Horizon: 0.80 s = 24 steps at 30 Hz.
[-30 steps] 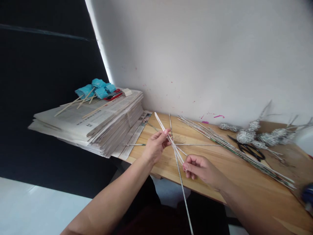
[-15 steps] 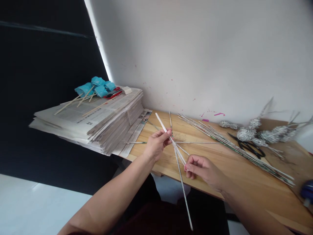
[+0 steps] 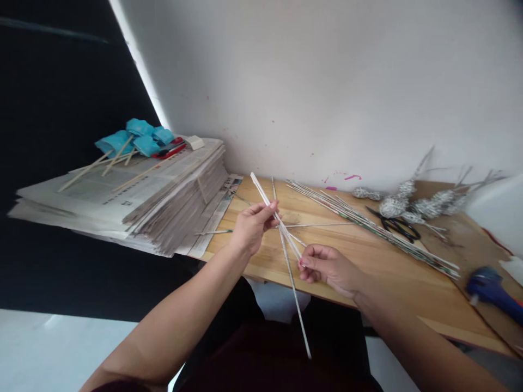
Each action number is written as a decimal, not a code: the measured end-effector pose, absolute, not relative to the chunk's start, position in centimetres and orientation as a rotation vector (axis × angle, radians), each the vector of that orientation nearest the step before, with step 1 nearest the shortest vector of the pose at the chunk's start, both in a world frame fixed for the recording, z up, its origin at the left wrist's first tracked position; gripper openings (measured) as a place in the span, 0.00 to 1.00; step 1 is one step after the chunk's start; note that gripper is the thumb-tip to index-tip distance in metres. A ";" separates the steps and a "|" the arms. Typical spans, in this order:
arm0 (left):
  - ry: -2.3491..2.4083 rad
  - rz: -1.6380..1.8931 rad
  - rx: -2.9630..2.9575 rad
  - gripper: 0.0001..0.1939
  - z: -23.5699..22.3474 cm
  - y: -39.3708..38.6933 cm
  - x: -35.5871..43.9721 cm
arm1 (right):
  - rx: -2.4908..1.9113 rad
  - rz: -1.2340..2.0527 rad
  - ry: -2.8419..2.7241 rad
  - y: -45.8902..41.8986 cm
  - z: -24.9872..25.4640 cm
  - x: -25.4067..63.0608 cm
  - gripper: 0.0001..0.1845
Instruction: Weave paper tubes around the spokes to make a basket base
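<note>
Several thin rolled newspaper sticks cross one another in a star shape above the wooden table. My left hand (image 3: pixel 255 220) is closed around a pair of pale paper sticks (image 3: pixel 261 188) near the crossing point. My right hand (image 3: pixel 327 268) pinches the lower ends of the same pale sticks, close to the table's front edge. A longer paper stick (image 3: pixel 295 291) slants from the crossing toward my lap, past the edge. Another paper stick (image 3: pixel 322 225) runs out to the right. The crossing itself is partly hidden by my left fingers.
To the left, a tall newspaper stack (image 3: pixel 175 201) bears blue wrapped bundles (image 3: pixel 141 137) on sticks and a red-handled tool (image 3: pixel 171 148). A bundle of paper sticks (image 3: pixel 368 226), black scissors (image 3: pixel 398 226), woven paper shapes (image 3: pixel 394 206) and a blue glue gun (image 3: pixel 490 288) lie at right.
The camera view has swung slightly right, so everything sits farther left and the blue glue gun shows more. Both hands keep their hold on the paper sticks, with little other movement.
</note>
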<state>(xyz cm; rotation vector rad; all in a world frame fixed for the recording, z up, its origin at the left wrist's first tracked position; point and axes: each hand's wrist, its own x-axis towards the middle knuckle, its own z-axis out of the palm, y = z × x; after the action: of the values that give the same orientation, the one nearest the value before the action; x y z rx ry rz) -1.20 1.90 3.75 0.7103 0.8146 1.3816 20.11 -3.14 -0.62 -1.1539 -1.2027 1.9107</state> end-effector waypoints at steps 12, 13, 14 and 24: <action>0.844 1.434 0.766 0.18 3.9 2.5 -1.5 | -1.087 1.758 -1.274 -3.0 -0.2 19.3 0.23; 0.842 1.437 0.768 0.18 3.9 2.5 -1.5 | -1.086 1.751 -1.275 -3.0 -0.2 19.3 0.22; 0.839 1.440 0.770 0.18 4.0 2.6 -1.6 | -1.086 1.751 -1.274 -2.9 -0.2 19.3 0.23; 0.874 1.434 0.706 0.19 3.7 2.6 -1.6 | -1.083 1.740 -1.378 -2.8 -0.7 19.4 0.23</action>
<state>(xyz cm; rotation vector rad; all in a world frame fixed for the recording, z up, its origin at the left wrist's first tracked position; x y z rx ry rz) -1.64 2.59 3.70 0.7059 0.8743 1.4337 19.41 -2.82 -0.74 -1.0832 -1.3781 1.7403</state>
